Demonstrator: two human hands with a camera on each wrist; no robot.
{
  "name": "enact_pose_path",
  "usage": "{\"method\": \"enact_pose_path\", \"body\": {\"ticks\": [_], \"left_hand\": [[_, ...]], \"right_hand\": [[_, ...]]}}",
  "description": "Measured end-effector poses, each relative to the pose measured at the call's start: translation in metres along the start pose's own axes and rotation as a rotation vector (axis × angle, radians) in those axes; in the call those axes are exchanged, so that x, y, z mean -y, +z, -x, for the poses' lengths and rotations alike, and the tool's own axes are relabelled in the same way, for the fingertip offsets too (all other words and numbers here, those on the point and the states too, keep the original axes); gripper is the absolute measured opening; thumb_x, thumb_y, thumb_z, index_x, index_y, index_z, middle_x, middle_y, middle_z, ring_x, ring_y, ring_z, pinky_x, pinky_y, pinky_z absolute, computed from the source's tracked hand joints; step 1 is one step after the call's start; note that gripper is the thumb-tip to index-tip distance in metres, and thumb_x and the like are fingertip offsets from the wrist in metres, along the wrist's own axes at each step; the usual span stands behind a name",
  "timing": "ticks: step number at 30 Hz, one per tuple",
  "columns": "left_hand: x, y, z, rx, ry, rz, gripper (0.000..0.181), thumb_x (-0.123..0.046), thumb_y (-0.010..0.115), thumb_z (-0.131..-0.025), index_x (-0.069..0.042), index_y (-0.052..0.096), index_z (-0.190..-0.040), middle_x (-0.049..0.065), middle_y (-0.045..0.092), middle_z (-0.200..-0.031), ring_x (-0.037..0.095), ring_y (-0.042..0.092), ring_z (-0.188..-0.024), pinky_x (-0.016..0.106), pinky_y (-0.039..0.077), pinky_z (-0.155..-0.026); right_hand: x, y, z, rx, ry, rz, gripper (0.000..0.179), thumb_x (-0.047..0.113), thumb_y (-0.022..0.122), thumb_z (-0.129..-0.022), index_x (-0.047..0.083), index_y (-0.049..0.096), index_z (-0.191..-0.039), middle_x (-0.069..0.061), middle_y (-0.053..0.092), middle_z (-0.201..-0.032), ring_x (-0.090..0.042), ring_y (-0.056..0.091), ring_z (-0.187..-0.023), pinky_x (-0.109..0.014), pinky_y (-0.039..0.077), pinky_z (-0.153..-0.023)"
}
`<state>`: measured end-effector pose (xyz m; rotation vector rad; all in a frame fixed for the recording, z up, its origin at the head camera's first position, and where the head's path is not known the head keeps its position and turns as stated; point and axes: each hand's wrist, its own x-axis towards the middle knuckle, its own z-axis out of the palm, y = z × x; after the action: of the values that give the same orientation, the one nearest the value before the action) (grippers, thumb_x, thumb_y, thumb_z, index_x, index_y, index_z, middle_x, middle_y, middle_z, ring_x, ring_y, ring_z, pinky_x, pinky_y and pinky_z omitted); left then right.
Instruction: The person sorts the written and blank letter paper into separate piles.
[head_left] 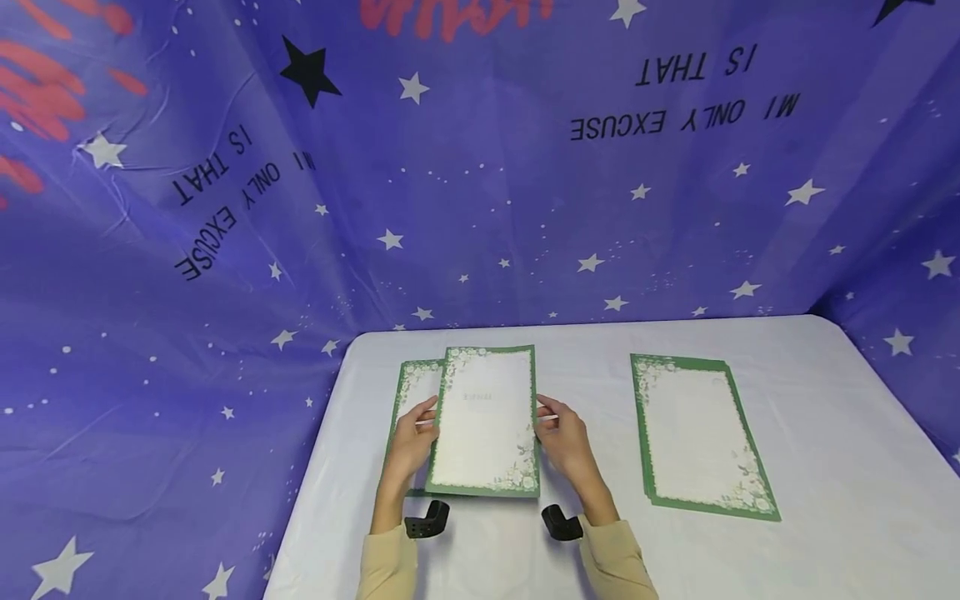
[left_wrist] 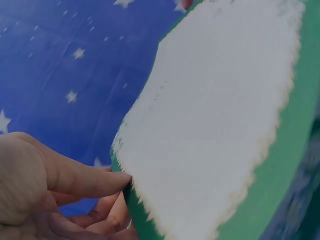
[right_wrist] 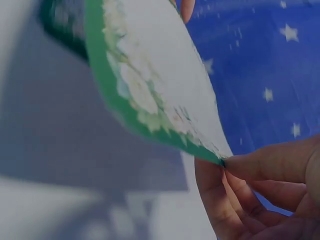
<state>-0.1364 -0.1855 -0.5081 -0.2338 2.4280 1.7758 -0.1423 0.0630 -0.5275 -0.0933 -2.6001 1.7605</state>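
Observation:
Both hands hold up one sheet of paper (head_left: 487, 425) with a green border, a pale middle and printed flowers in its corners. My left hand (head_left: 411, 442) pinches its left edge between thumb and fingers, as the left wrist view shows close up. At the opposite edge, the thumb and fingers of my right hand (head_left: 564, 440) pinch the green margin. The sheet bends slightly in the wrist views and casts a shadow on the table. Behind it, on the left, lies another flowered sheet (head_left: 416, 383), partly covered by the held one and the left hand.
A stack of similar green-bordered sheets (head_left: 697, 433) lies on the right of the white table (head_left: 592, 375). Blue-purple cloth (head_left: 510, 208) with stars and lettering hangs behind and beside the table. Black wrist-worn devices (head_left: 429, 520) sit near both cuffs.

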Motion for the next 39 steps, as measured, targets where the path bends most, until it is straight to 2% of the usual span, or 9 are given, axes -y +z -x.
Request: {"method": "enact_pose_path", "body": {"ticks": [5, 10, 16, 19, 24, 29, 33, 35, 39], "left_hand": [[0.003, -0.022, 0.006, -0.056, -0.045, -0.002, 0.057, 0.010, 0.046, -0.099, 0.007, 0.041, -0.156, 0.030, 0.045, -0.140, 0.044, 0.046, -0.128, 0.055, 0.044, -0.103], [0.011, -0.035, 0.008, -0.095, -0.071, -0.009, 0.057, 0.009, 0.045, -0.100, 0.007, 0.039, -0.156, 0.031, 0.043, -0.143, 0.045, 0.043, -0.132, 0.057, 0.040, -0.108], [0.018, -0.045, 0.003, -0.154, -0.062, -0.057, 0.056, 0.013, 0.046, -0.096, 0.011, 0.043, -0.152, 0.033, 0.048, -0.137, 0.045, 0.048, -0.125, 0.050, 0.043, -0.100], [0.021, -0.047, 0.000, -0.162, -0.065, -0.085, 0.058, 0.014, 0.045, -0.094, 0.011, 0.043, -0.152, 0.032, 0.048, -0.136, 0.043, 0.049, -0.122, 0.046, 0.045, -0.095], [0.029, -0.047, -0.004, -0.169, -0.095, -0.133, 0.062, 0.016, 0.043, -0.091, 0.012, 0.041, -0.153, 0.033, 0.048, -0.137, 0.043, 0.048, -0.121, 0.044, 0.046, -0.091], [0.034, -0.044, -0.011, -0.196, -0.073, -0.211, 0.067, 0.018, 0.047, -0.083, 0.016, 0.043, -0.149, 0.037, 0.053, -0.133, 0.050, 0.055, -0.120, 0.049, 0.051, -0.090], [0.039, -0.042, -0.016, -0.202, -0.071, -0.293, 0.072, 0.019, 0.053, -0.077, 0.018, 0.043, -0.148, 0.041, 0.053, -0.133, 0.055, 0.052, -0.125, 0.056, 0.050, -0.095], [0.042, -0.041, -0.017, -0.200, -0.081, -0.317, 0.074, 0.020, 0.053, -0.075, 0.019, 0.042, -0.148, 0.044, 0.049, -0.135, 0.055, 0.049, -0.125, 0.056, 0.048, -0.093], [0.046, -0.037, -0.018, -0.177, -0.132, -0.366, 0.076, 0.021, 0.051, -0.076, 0.020, 0.037, -0.150, 0.047, 0.040, -0.136, 0.050, 0.047, -0.116, 0.053, 0.048, -0.086]], "right_hand": [[0.016, 0.025, 0.001, 0.070, -0.049, 0.004, 0.051, -0.012, 0.059, -0.088, -0.013, 0.058, -0.139, -0.018, 0.066, -0.112, -0.024, 0.063, -0.092, -0.026, 0.052, -0.071], [0.020, 0.044, -0.001, 0.145, -0.093, 0.038, 0.053, -0.014, 0.059, -0.087, -0.015, 0.055, -0.139, -0.016, 0.063, -0.109, -0.021, 0.061, -0.088, -0.026, 0.051, -0.068], [0.014, 0.061, -0.006, 0.211, -0.139, 0.101, 0.053, -0.015, 0.055, -0.087, -0.019, 0.052, -0.139, -0.015, 0.061, -0.105, -0.019, 0.055, -0.083, -0.025, 0.046, -0.069], [0.009, 0.070, -0.009, 0.229, -0.151, 0.113, 0.053, -0.015, 0.051, -0.086, -0.022, 0.051, -0.139, -0.015, 0.059, -0.103, -0.021, 0.052, -0.084, -0.026, 0.044, -0.071], [0.003, 0.082, -0.012, 0.260, -0.124, 0.106, 0.055, -0.019, 0.050, -0.083, -0.025, 0.049, -0.138, -0.015, 0.055, -0.099, -0.024, 0.051, -0.088, -0.027, 0.043, -0.071], [0.003, 0.088, -0.016, 0.293, -0.102, 0.123, 0.059, -0.020, 0.053, -0.083, -0.025, 0.046, -0.140, -0.012, 0.050, -0.096, -0.020, 0.047, -0.084, -0.026, 0.041, -0.070], [0.000, 0.091, -0.018, 0.298, -0.088, 0.131, 0.066, -0.023, 0.056, -0.077, -0.025, 0.044, -0.142, -0.011, 0.048, -0.095, -0.016, 0.044, -0.080, -0.025, 0.039, -0.069], [-0.002, 0.093, -0.018, 0.292, -0.085, 0.134, 0.068, -0.024, 0.057, -0.075, -0.025, 0.044, -0.142, -0.011, 0.048, -0.096, -0.015, 0.043, -0.081, -0.025, 0.039, -0.068], [-0.003, 0.097, -0.017, 0.268, -0.083, 0.157, 0.068, -0.024, 0.057, -0.074, -0.025, 0.045, -0.141, -0.012, 0.049, -0.098, -0.018, 0.046, -0.083, -0.028, 0.043, -0.072]]}}
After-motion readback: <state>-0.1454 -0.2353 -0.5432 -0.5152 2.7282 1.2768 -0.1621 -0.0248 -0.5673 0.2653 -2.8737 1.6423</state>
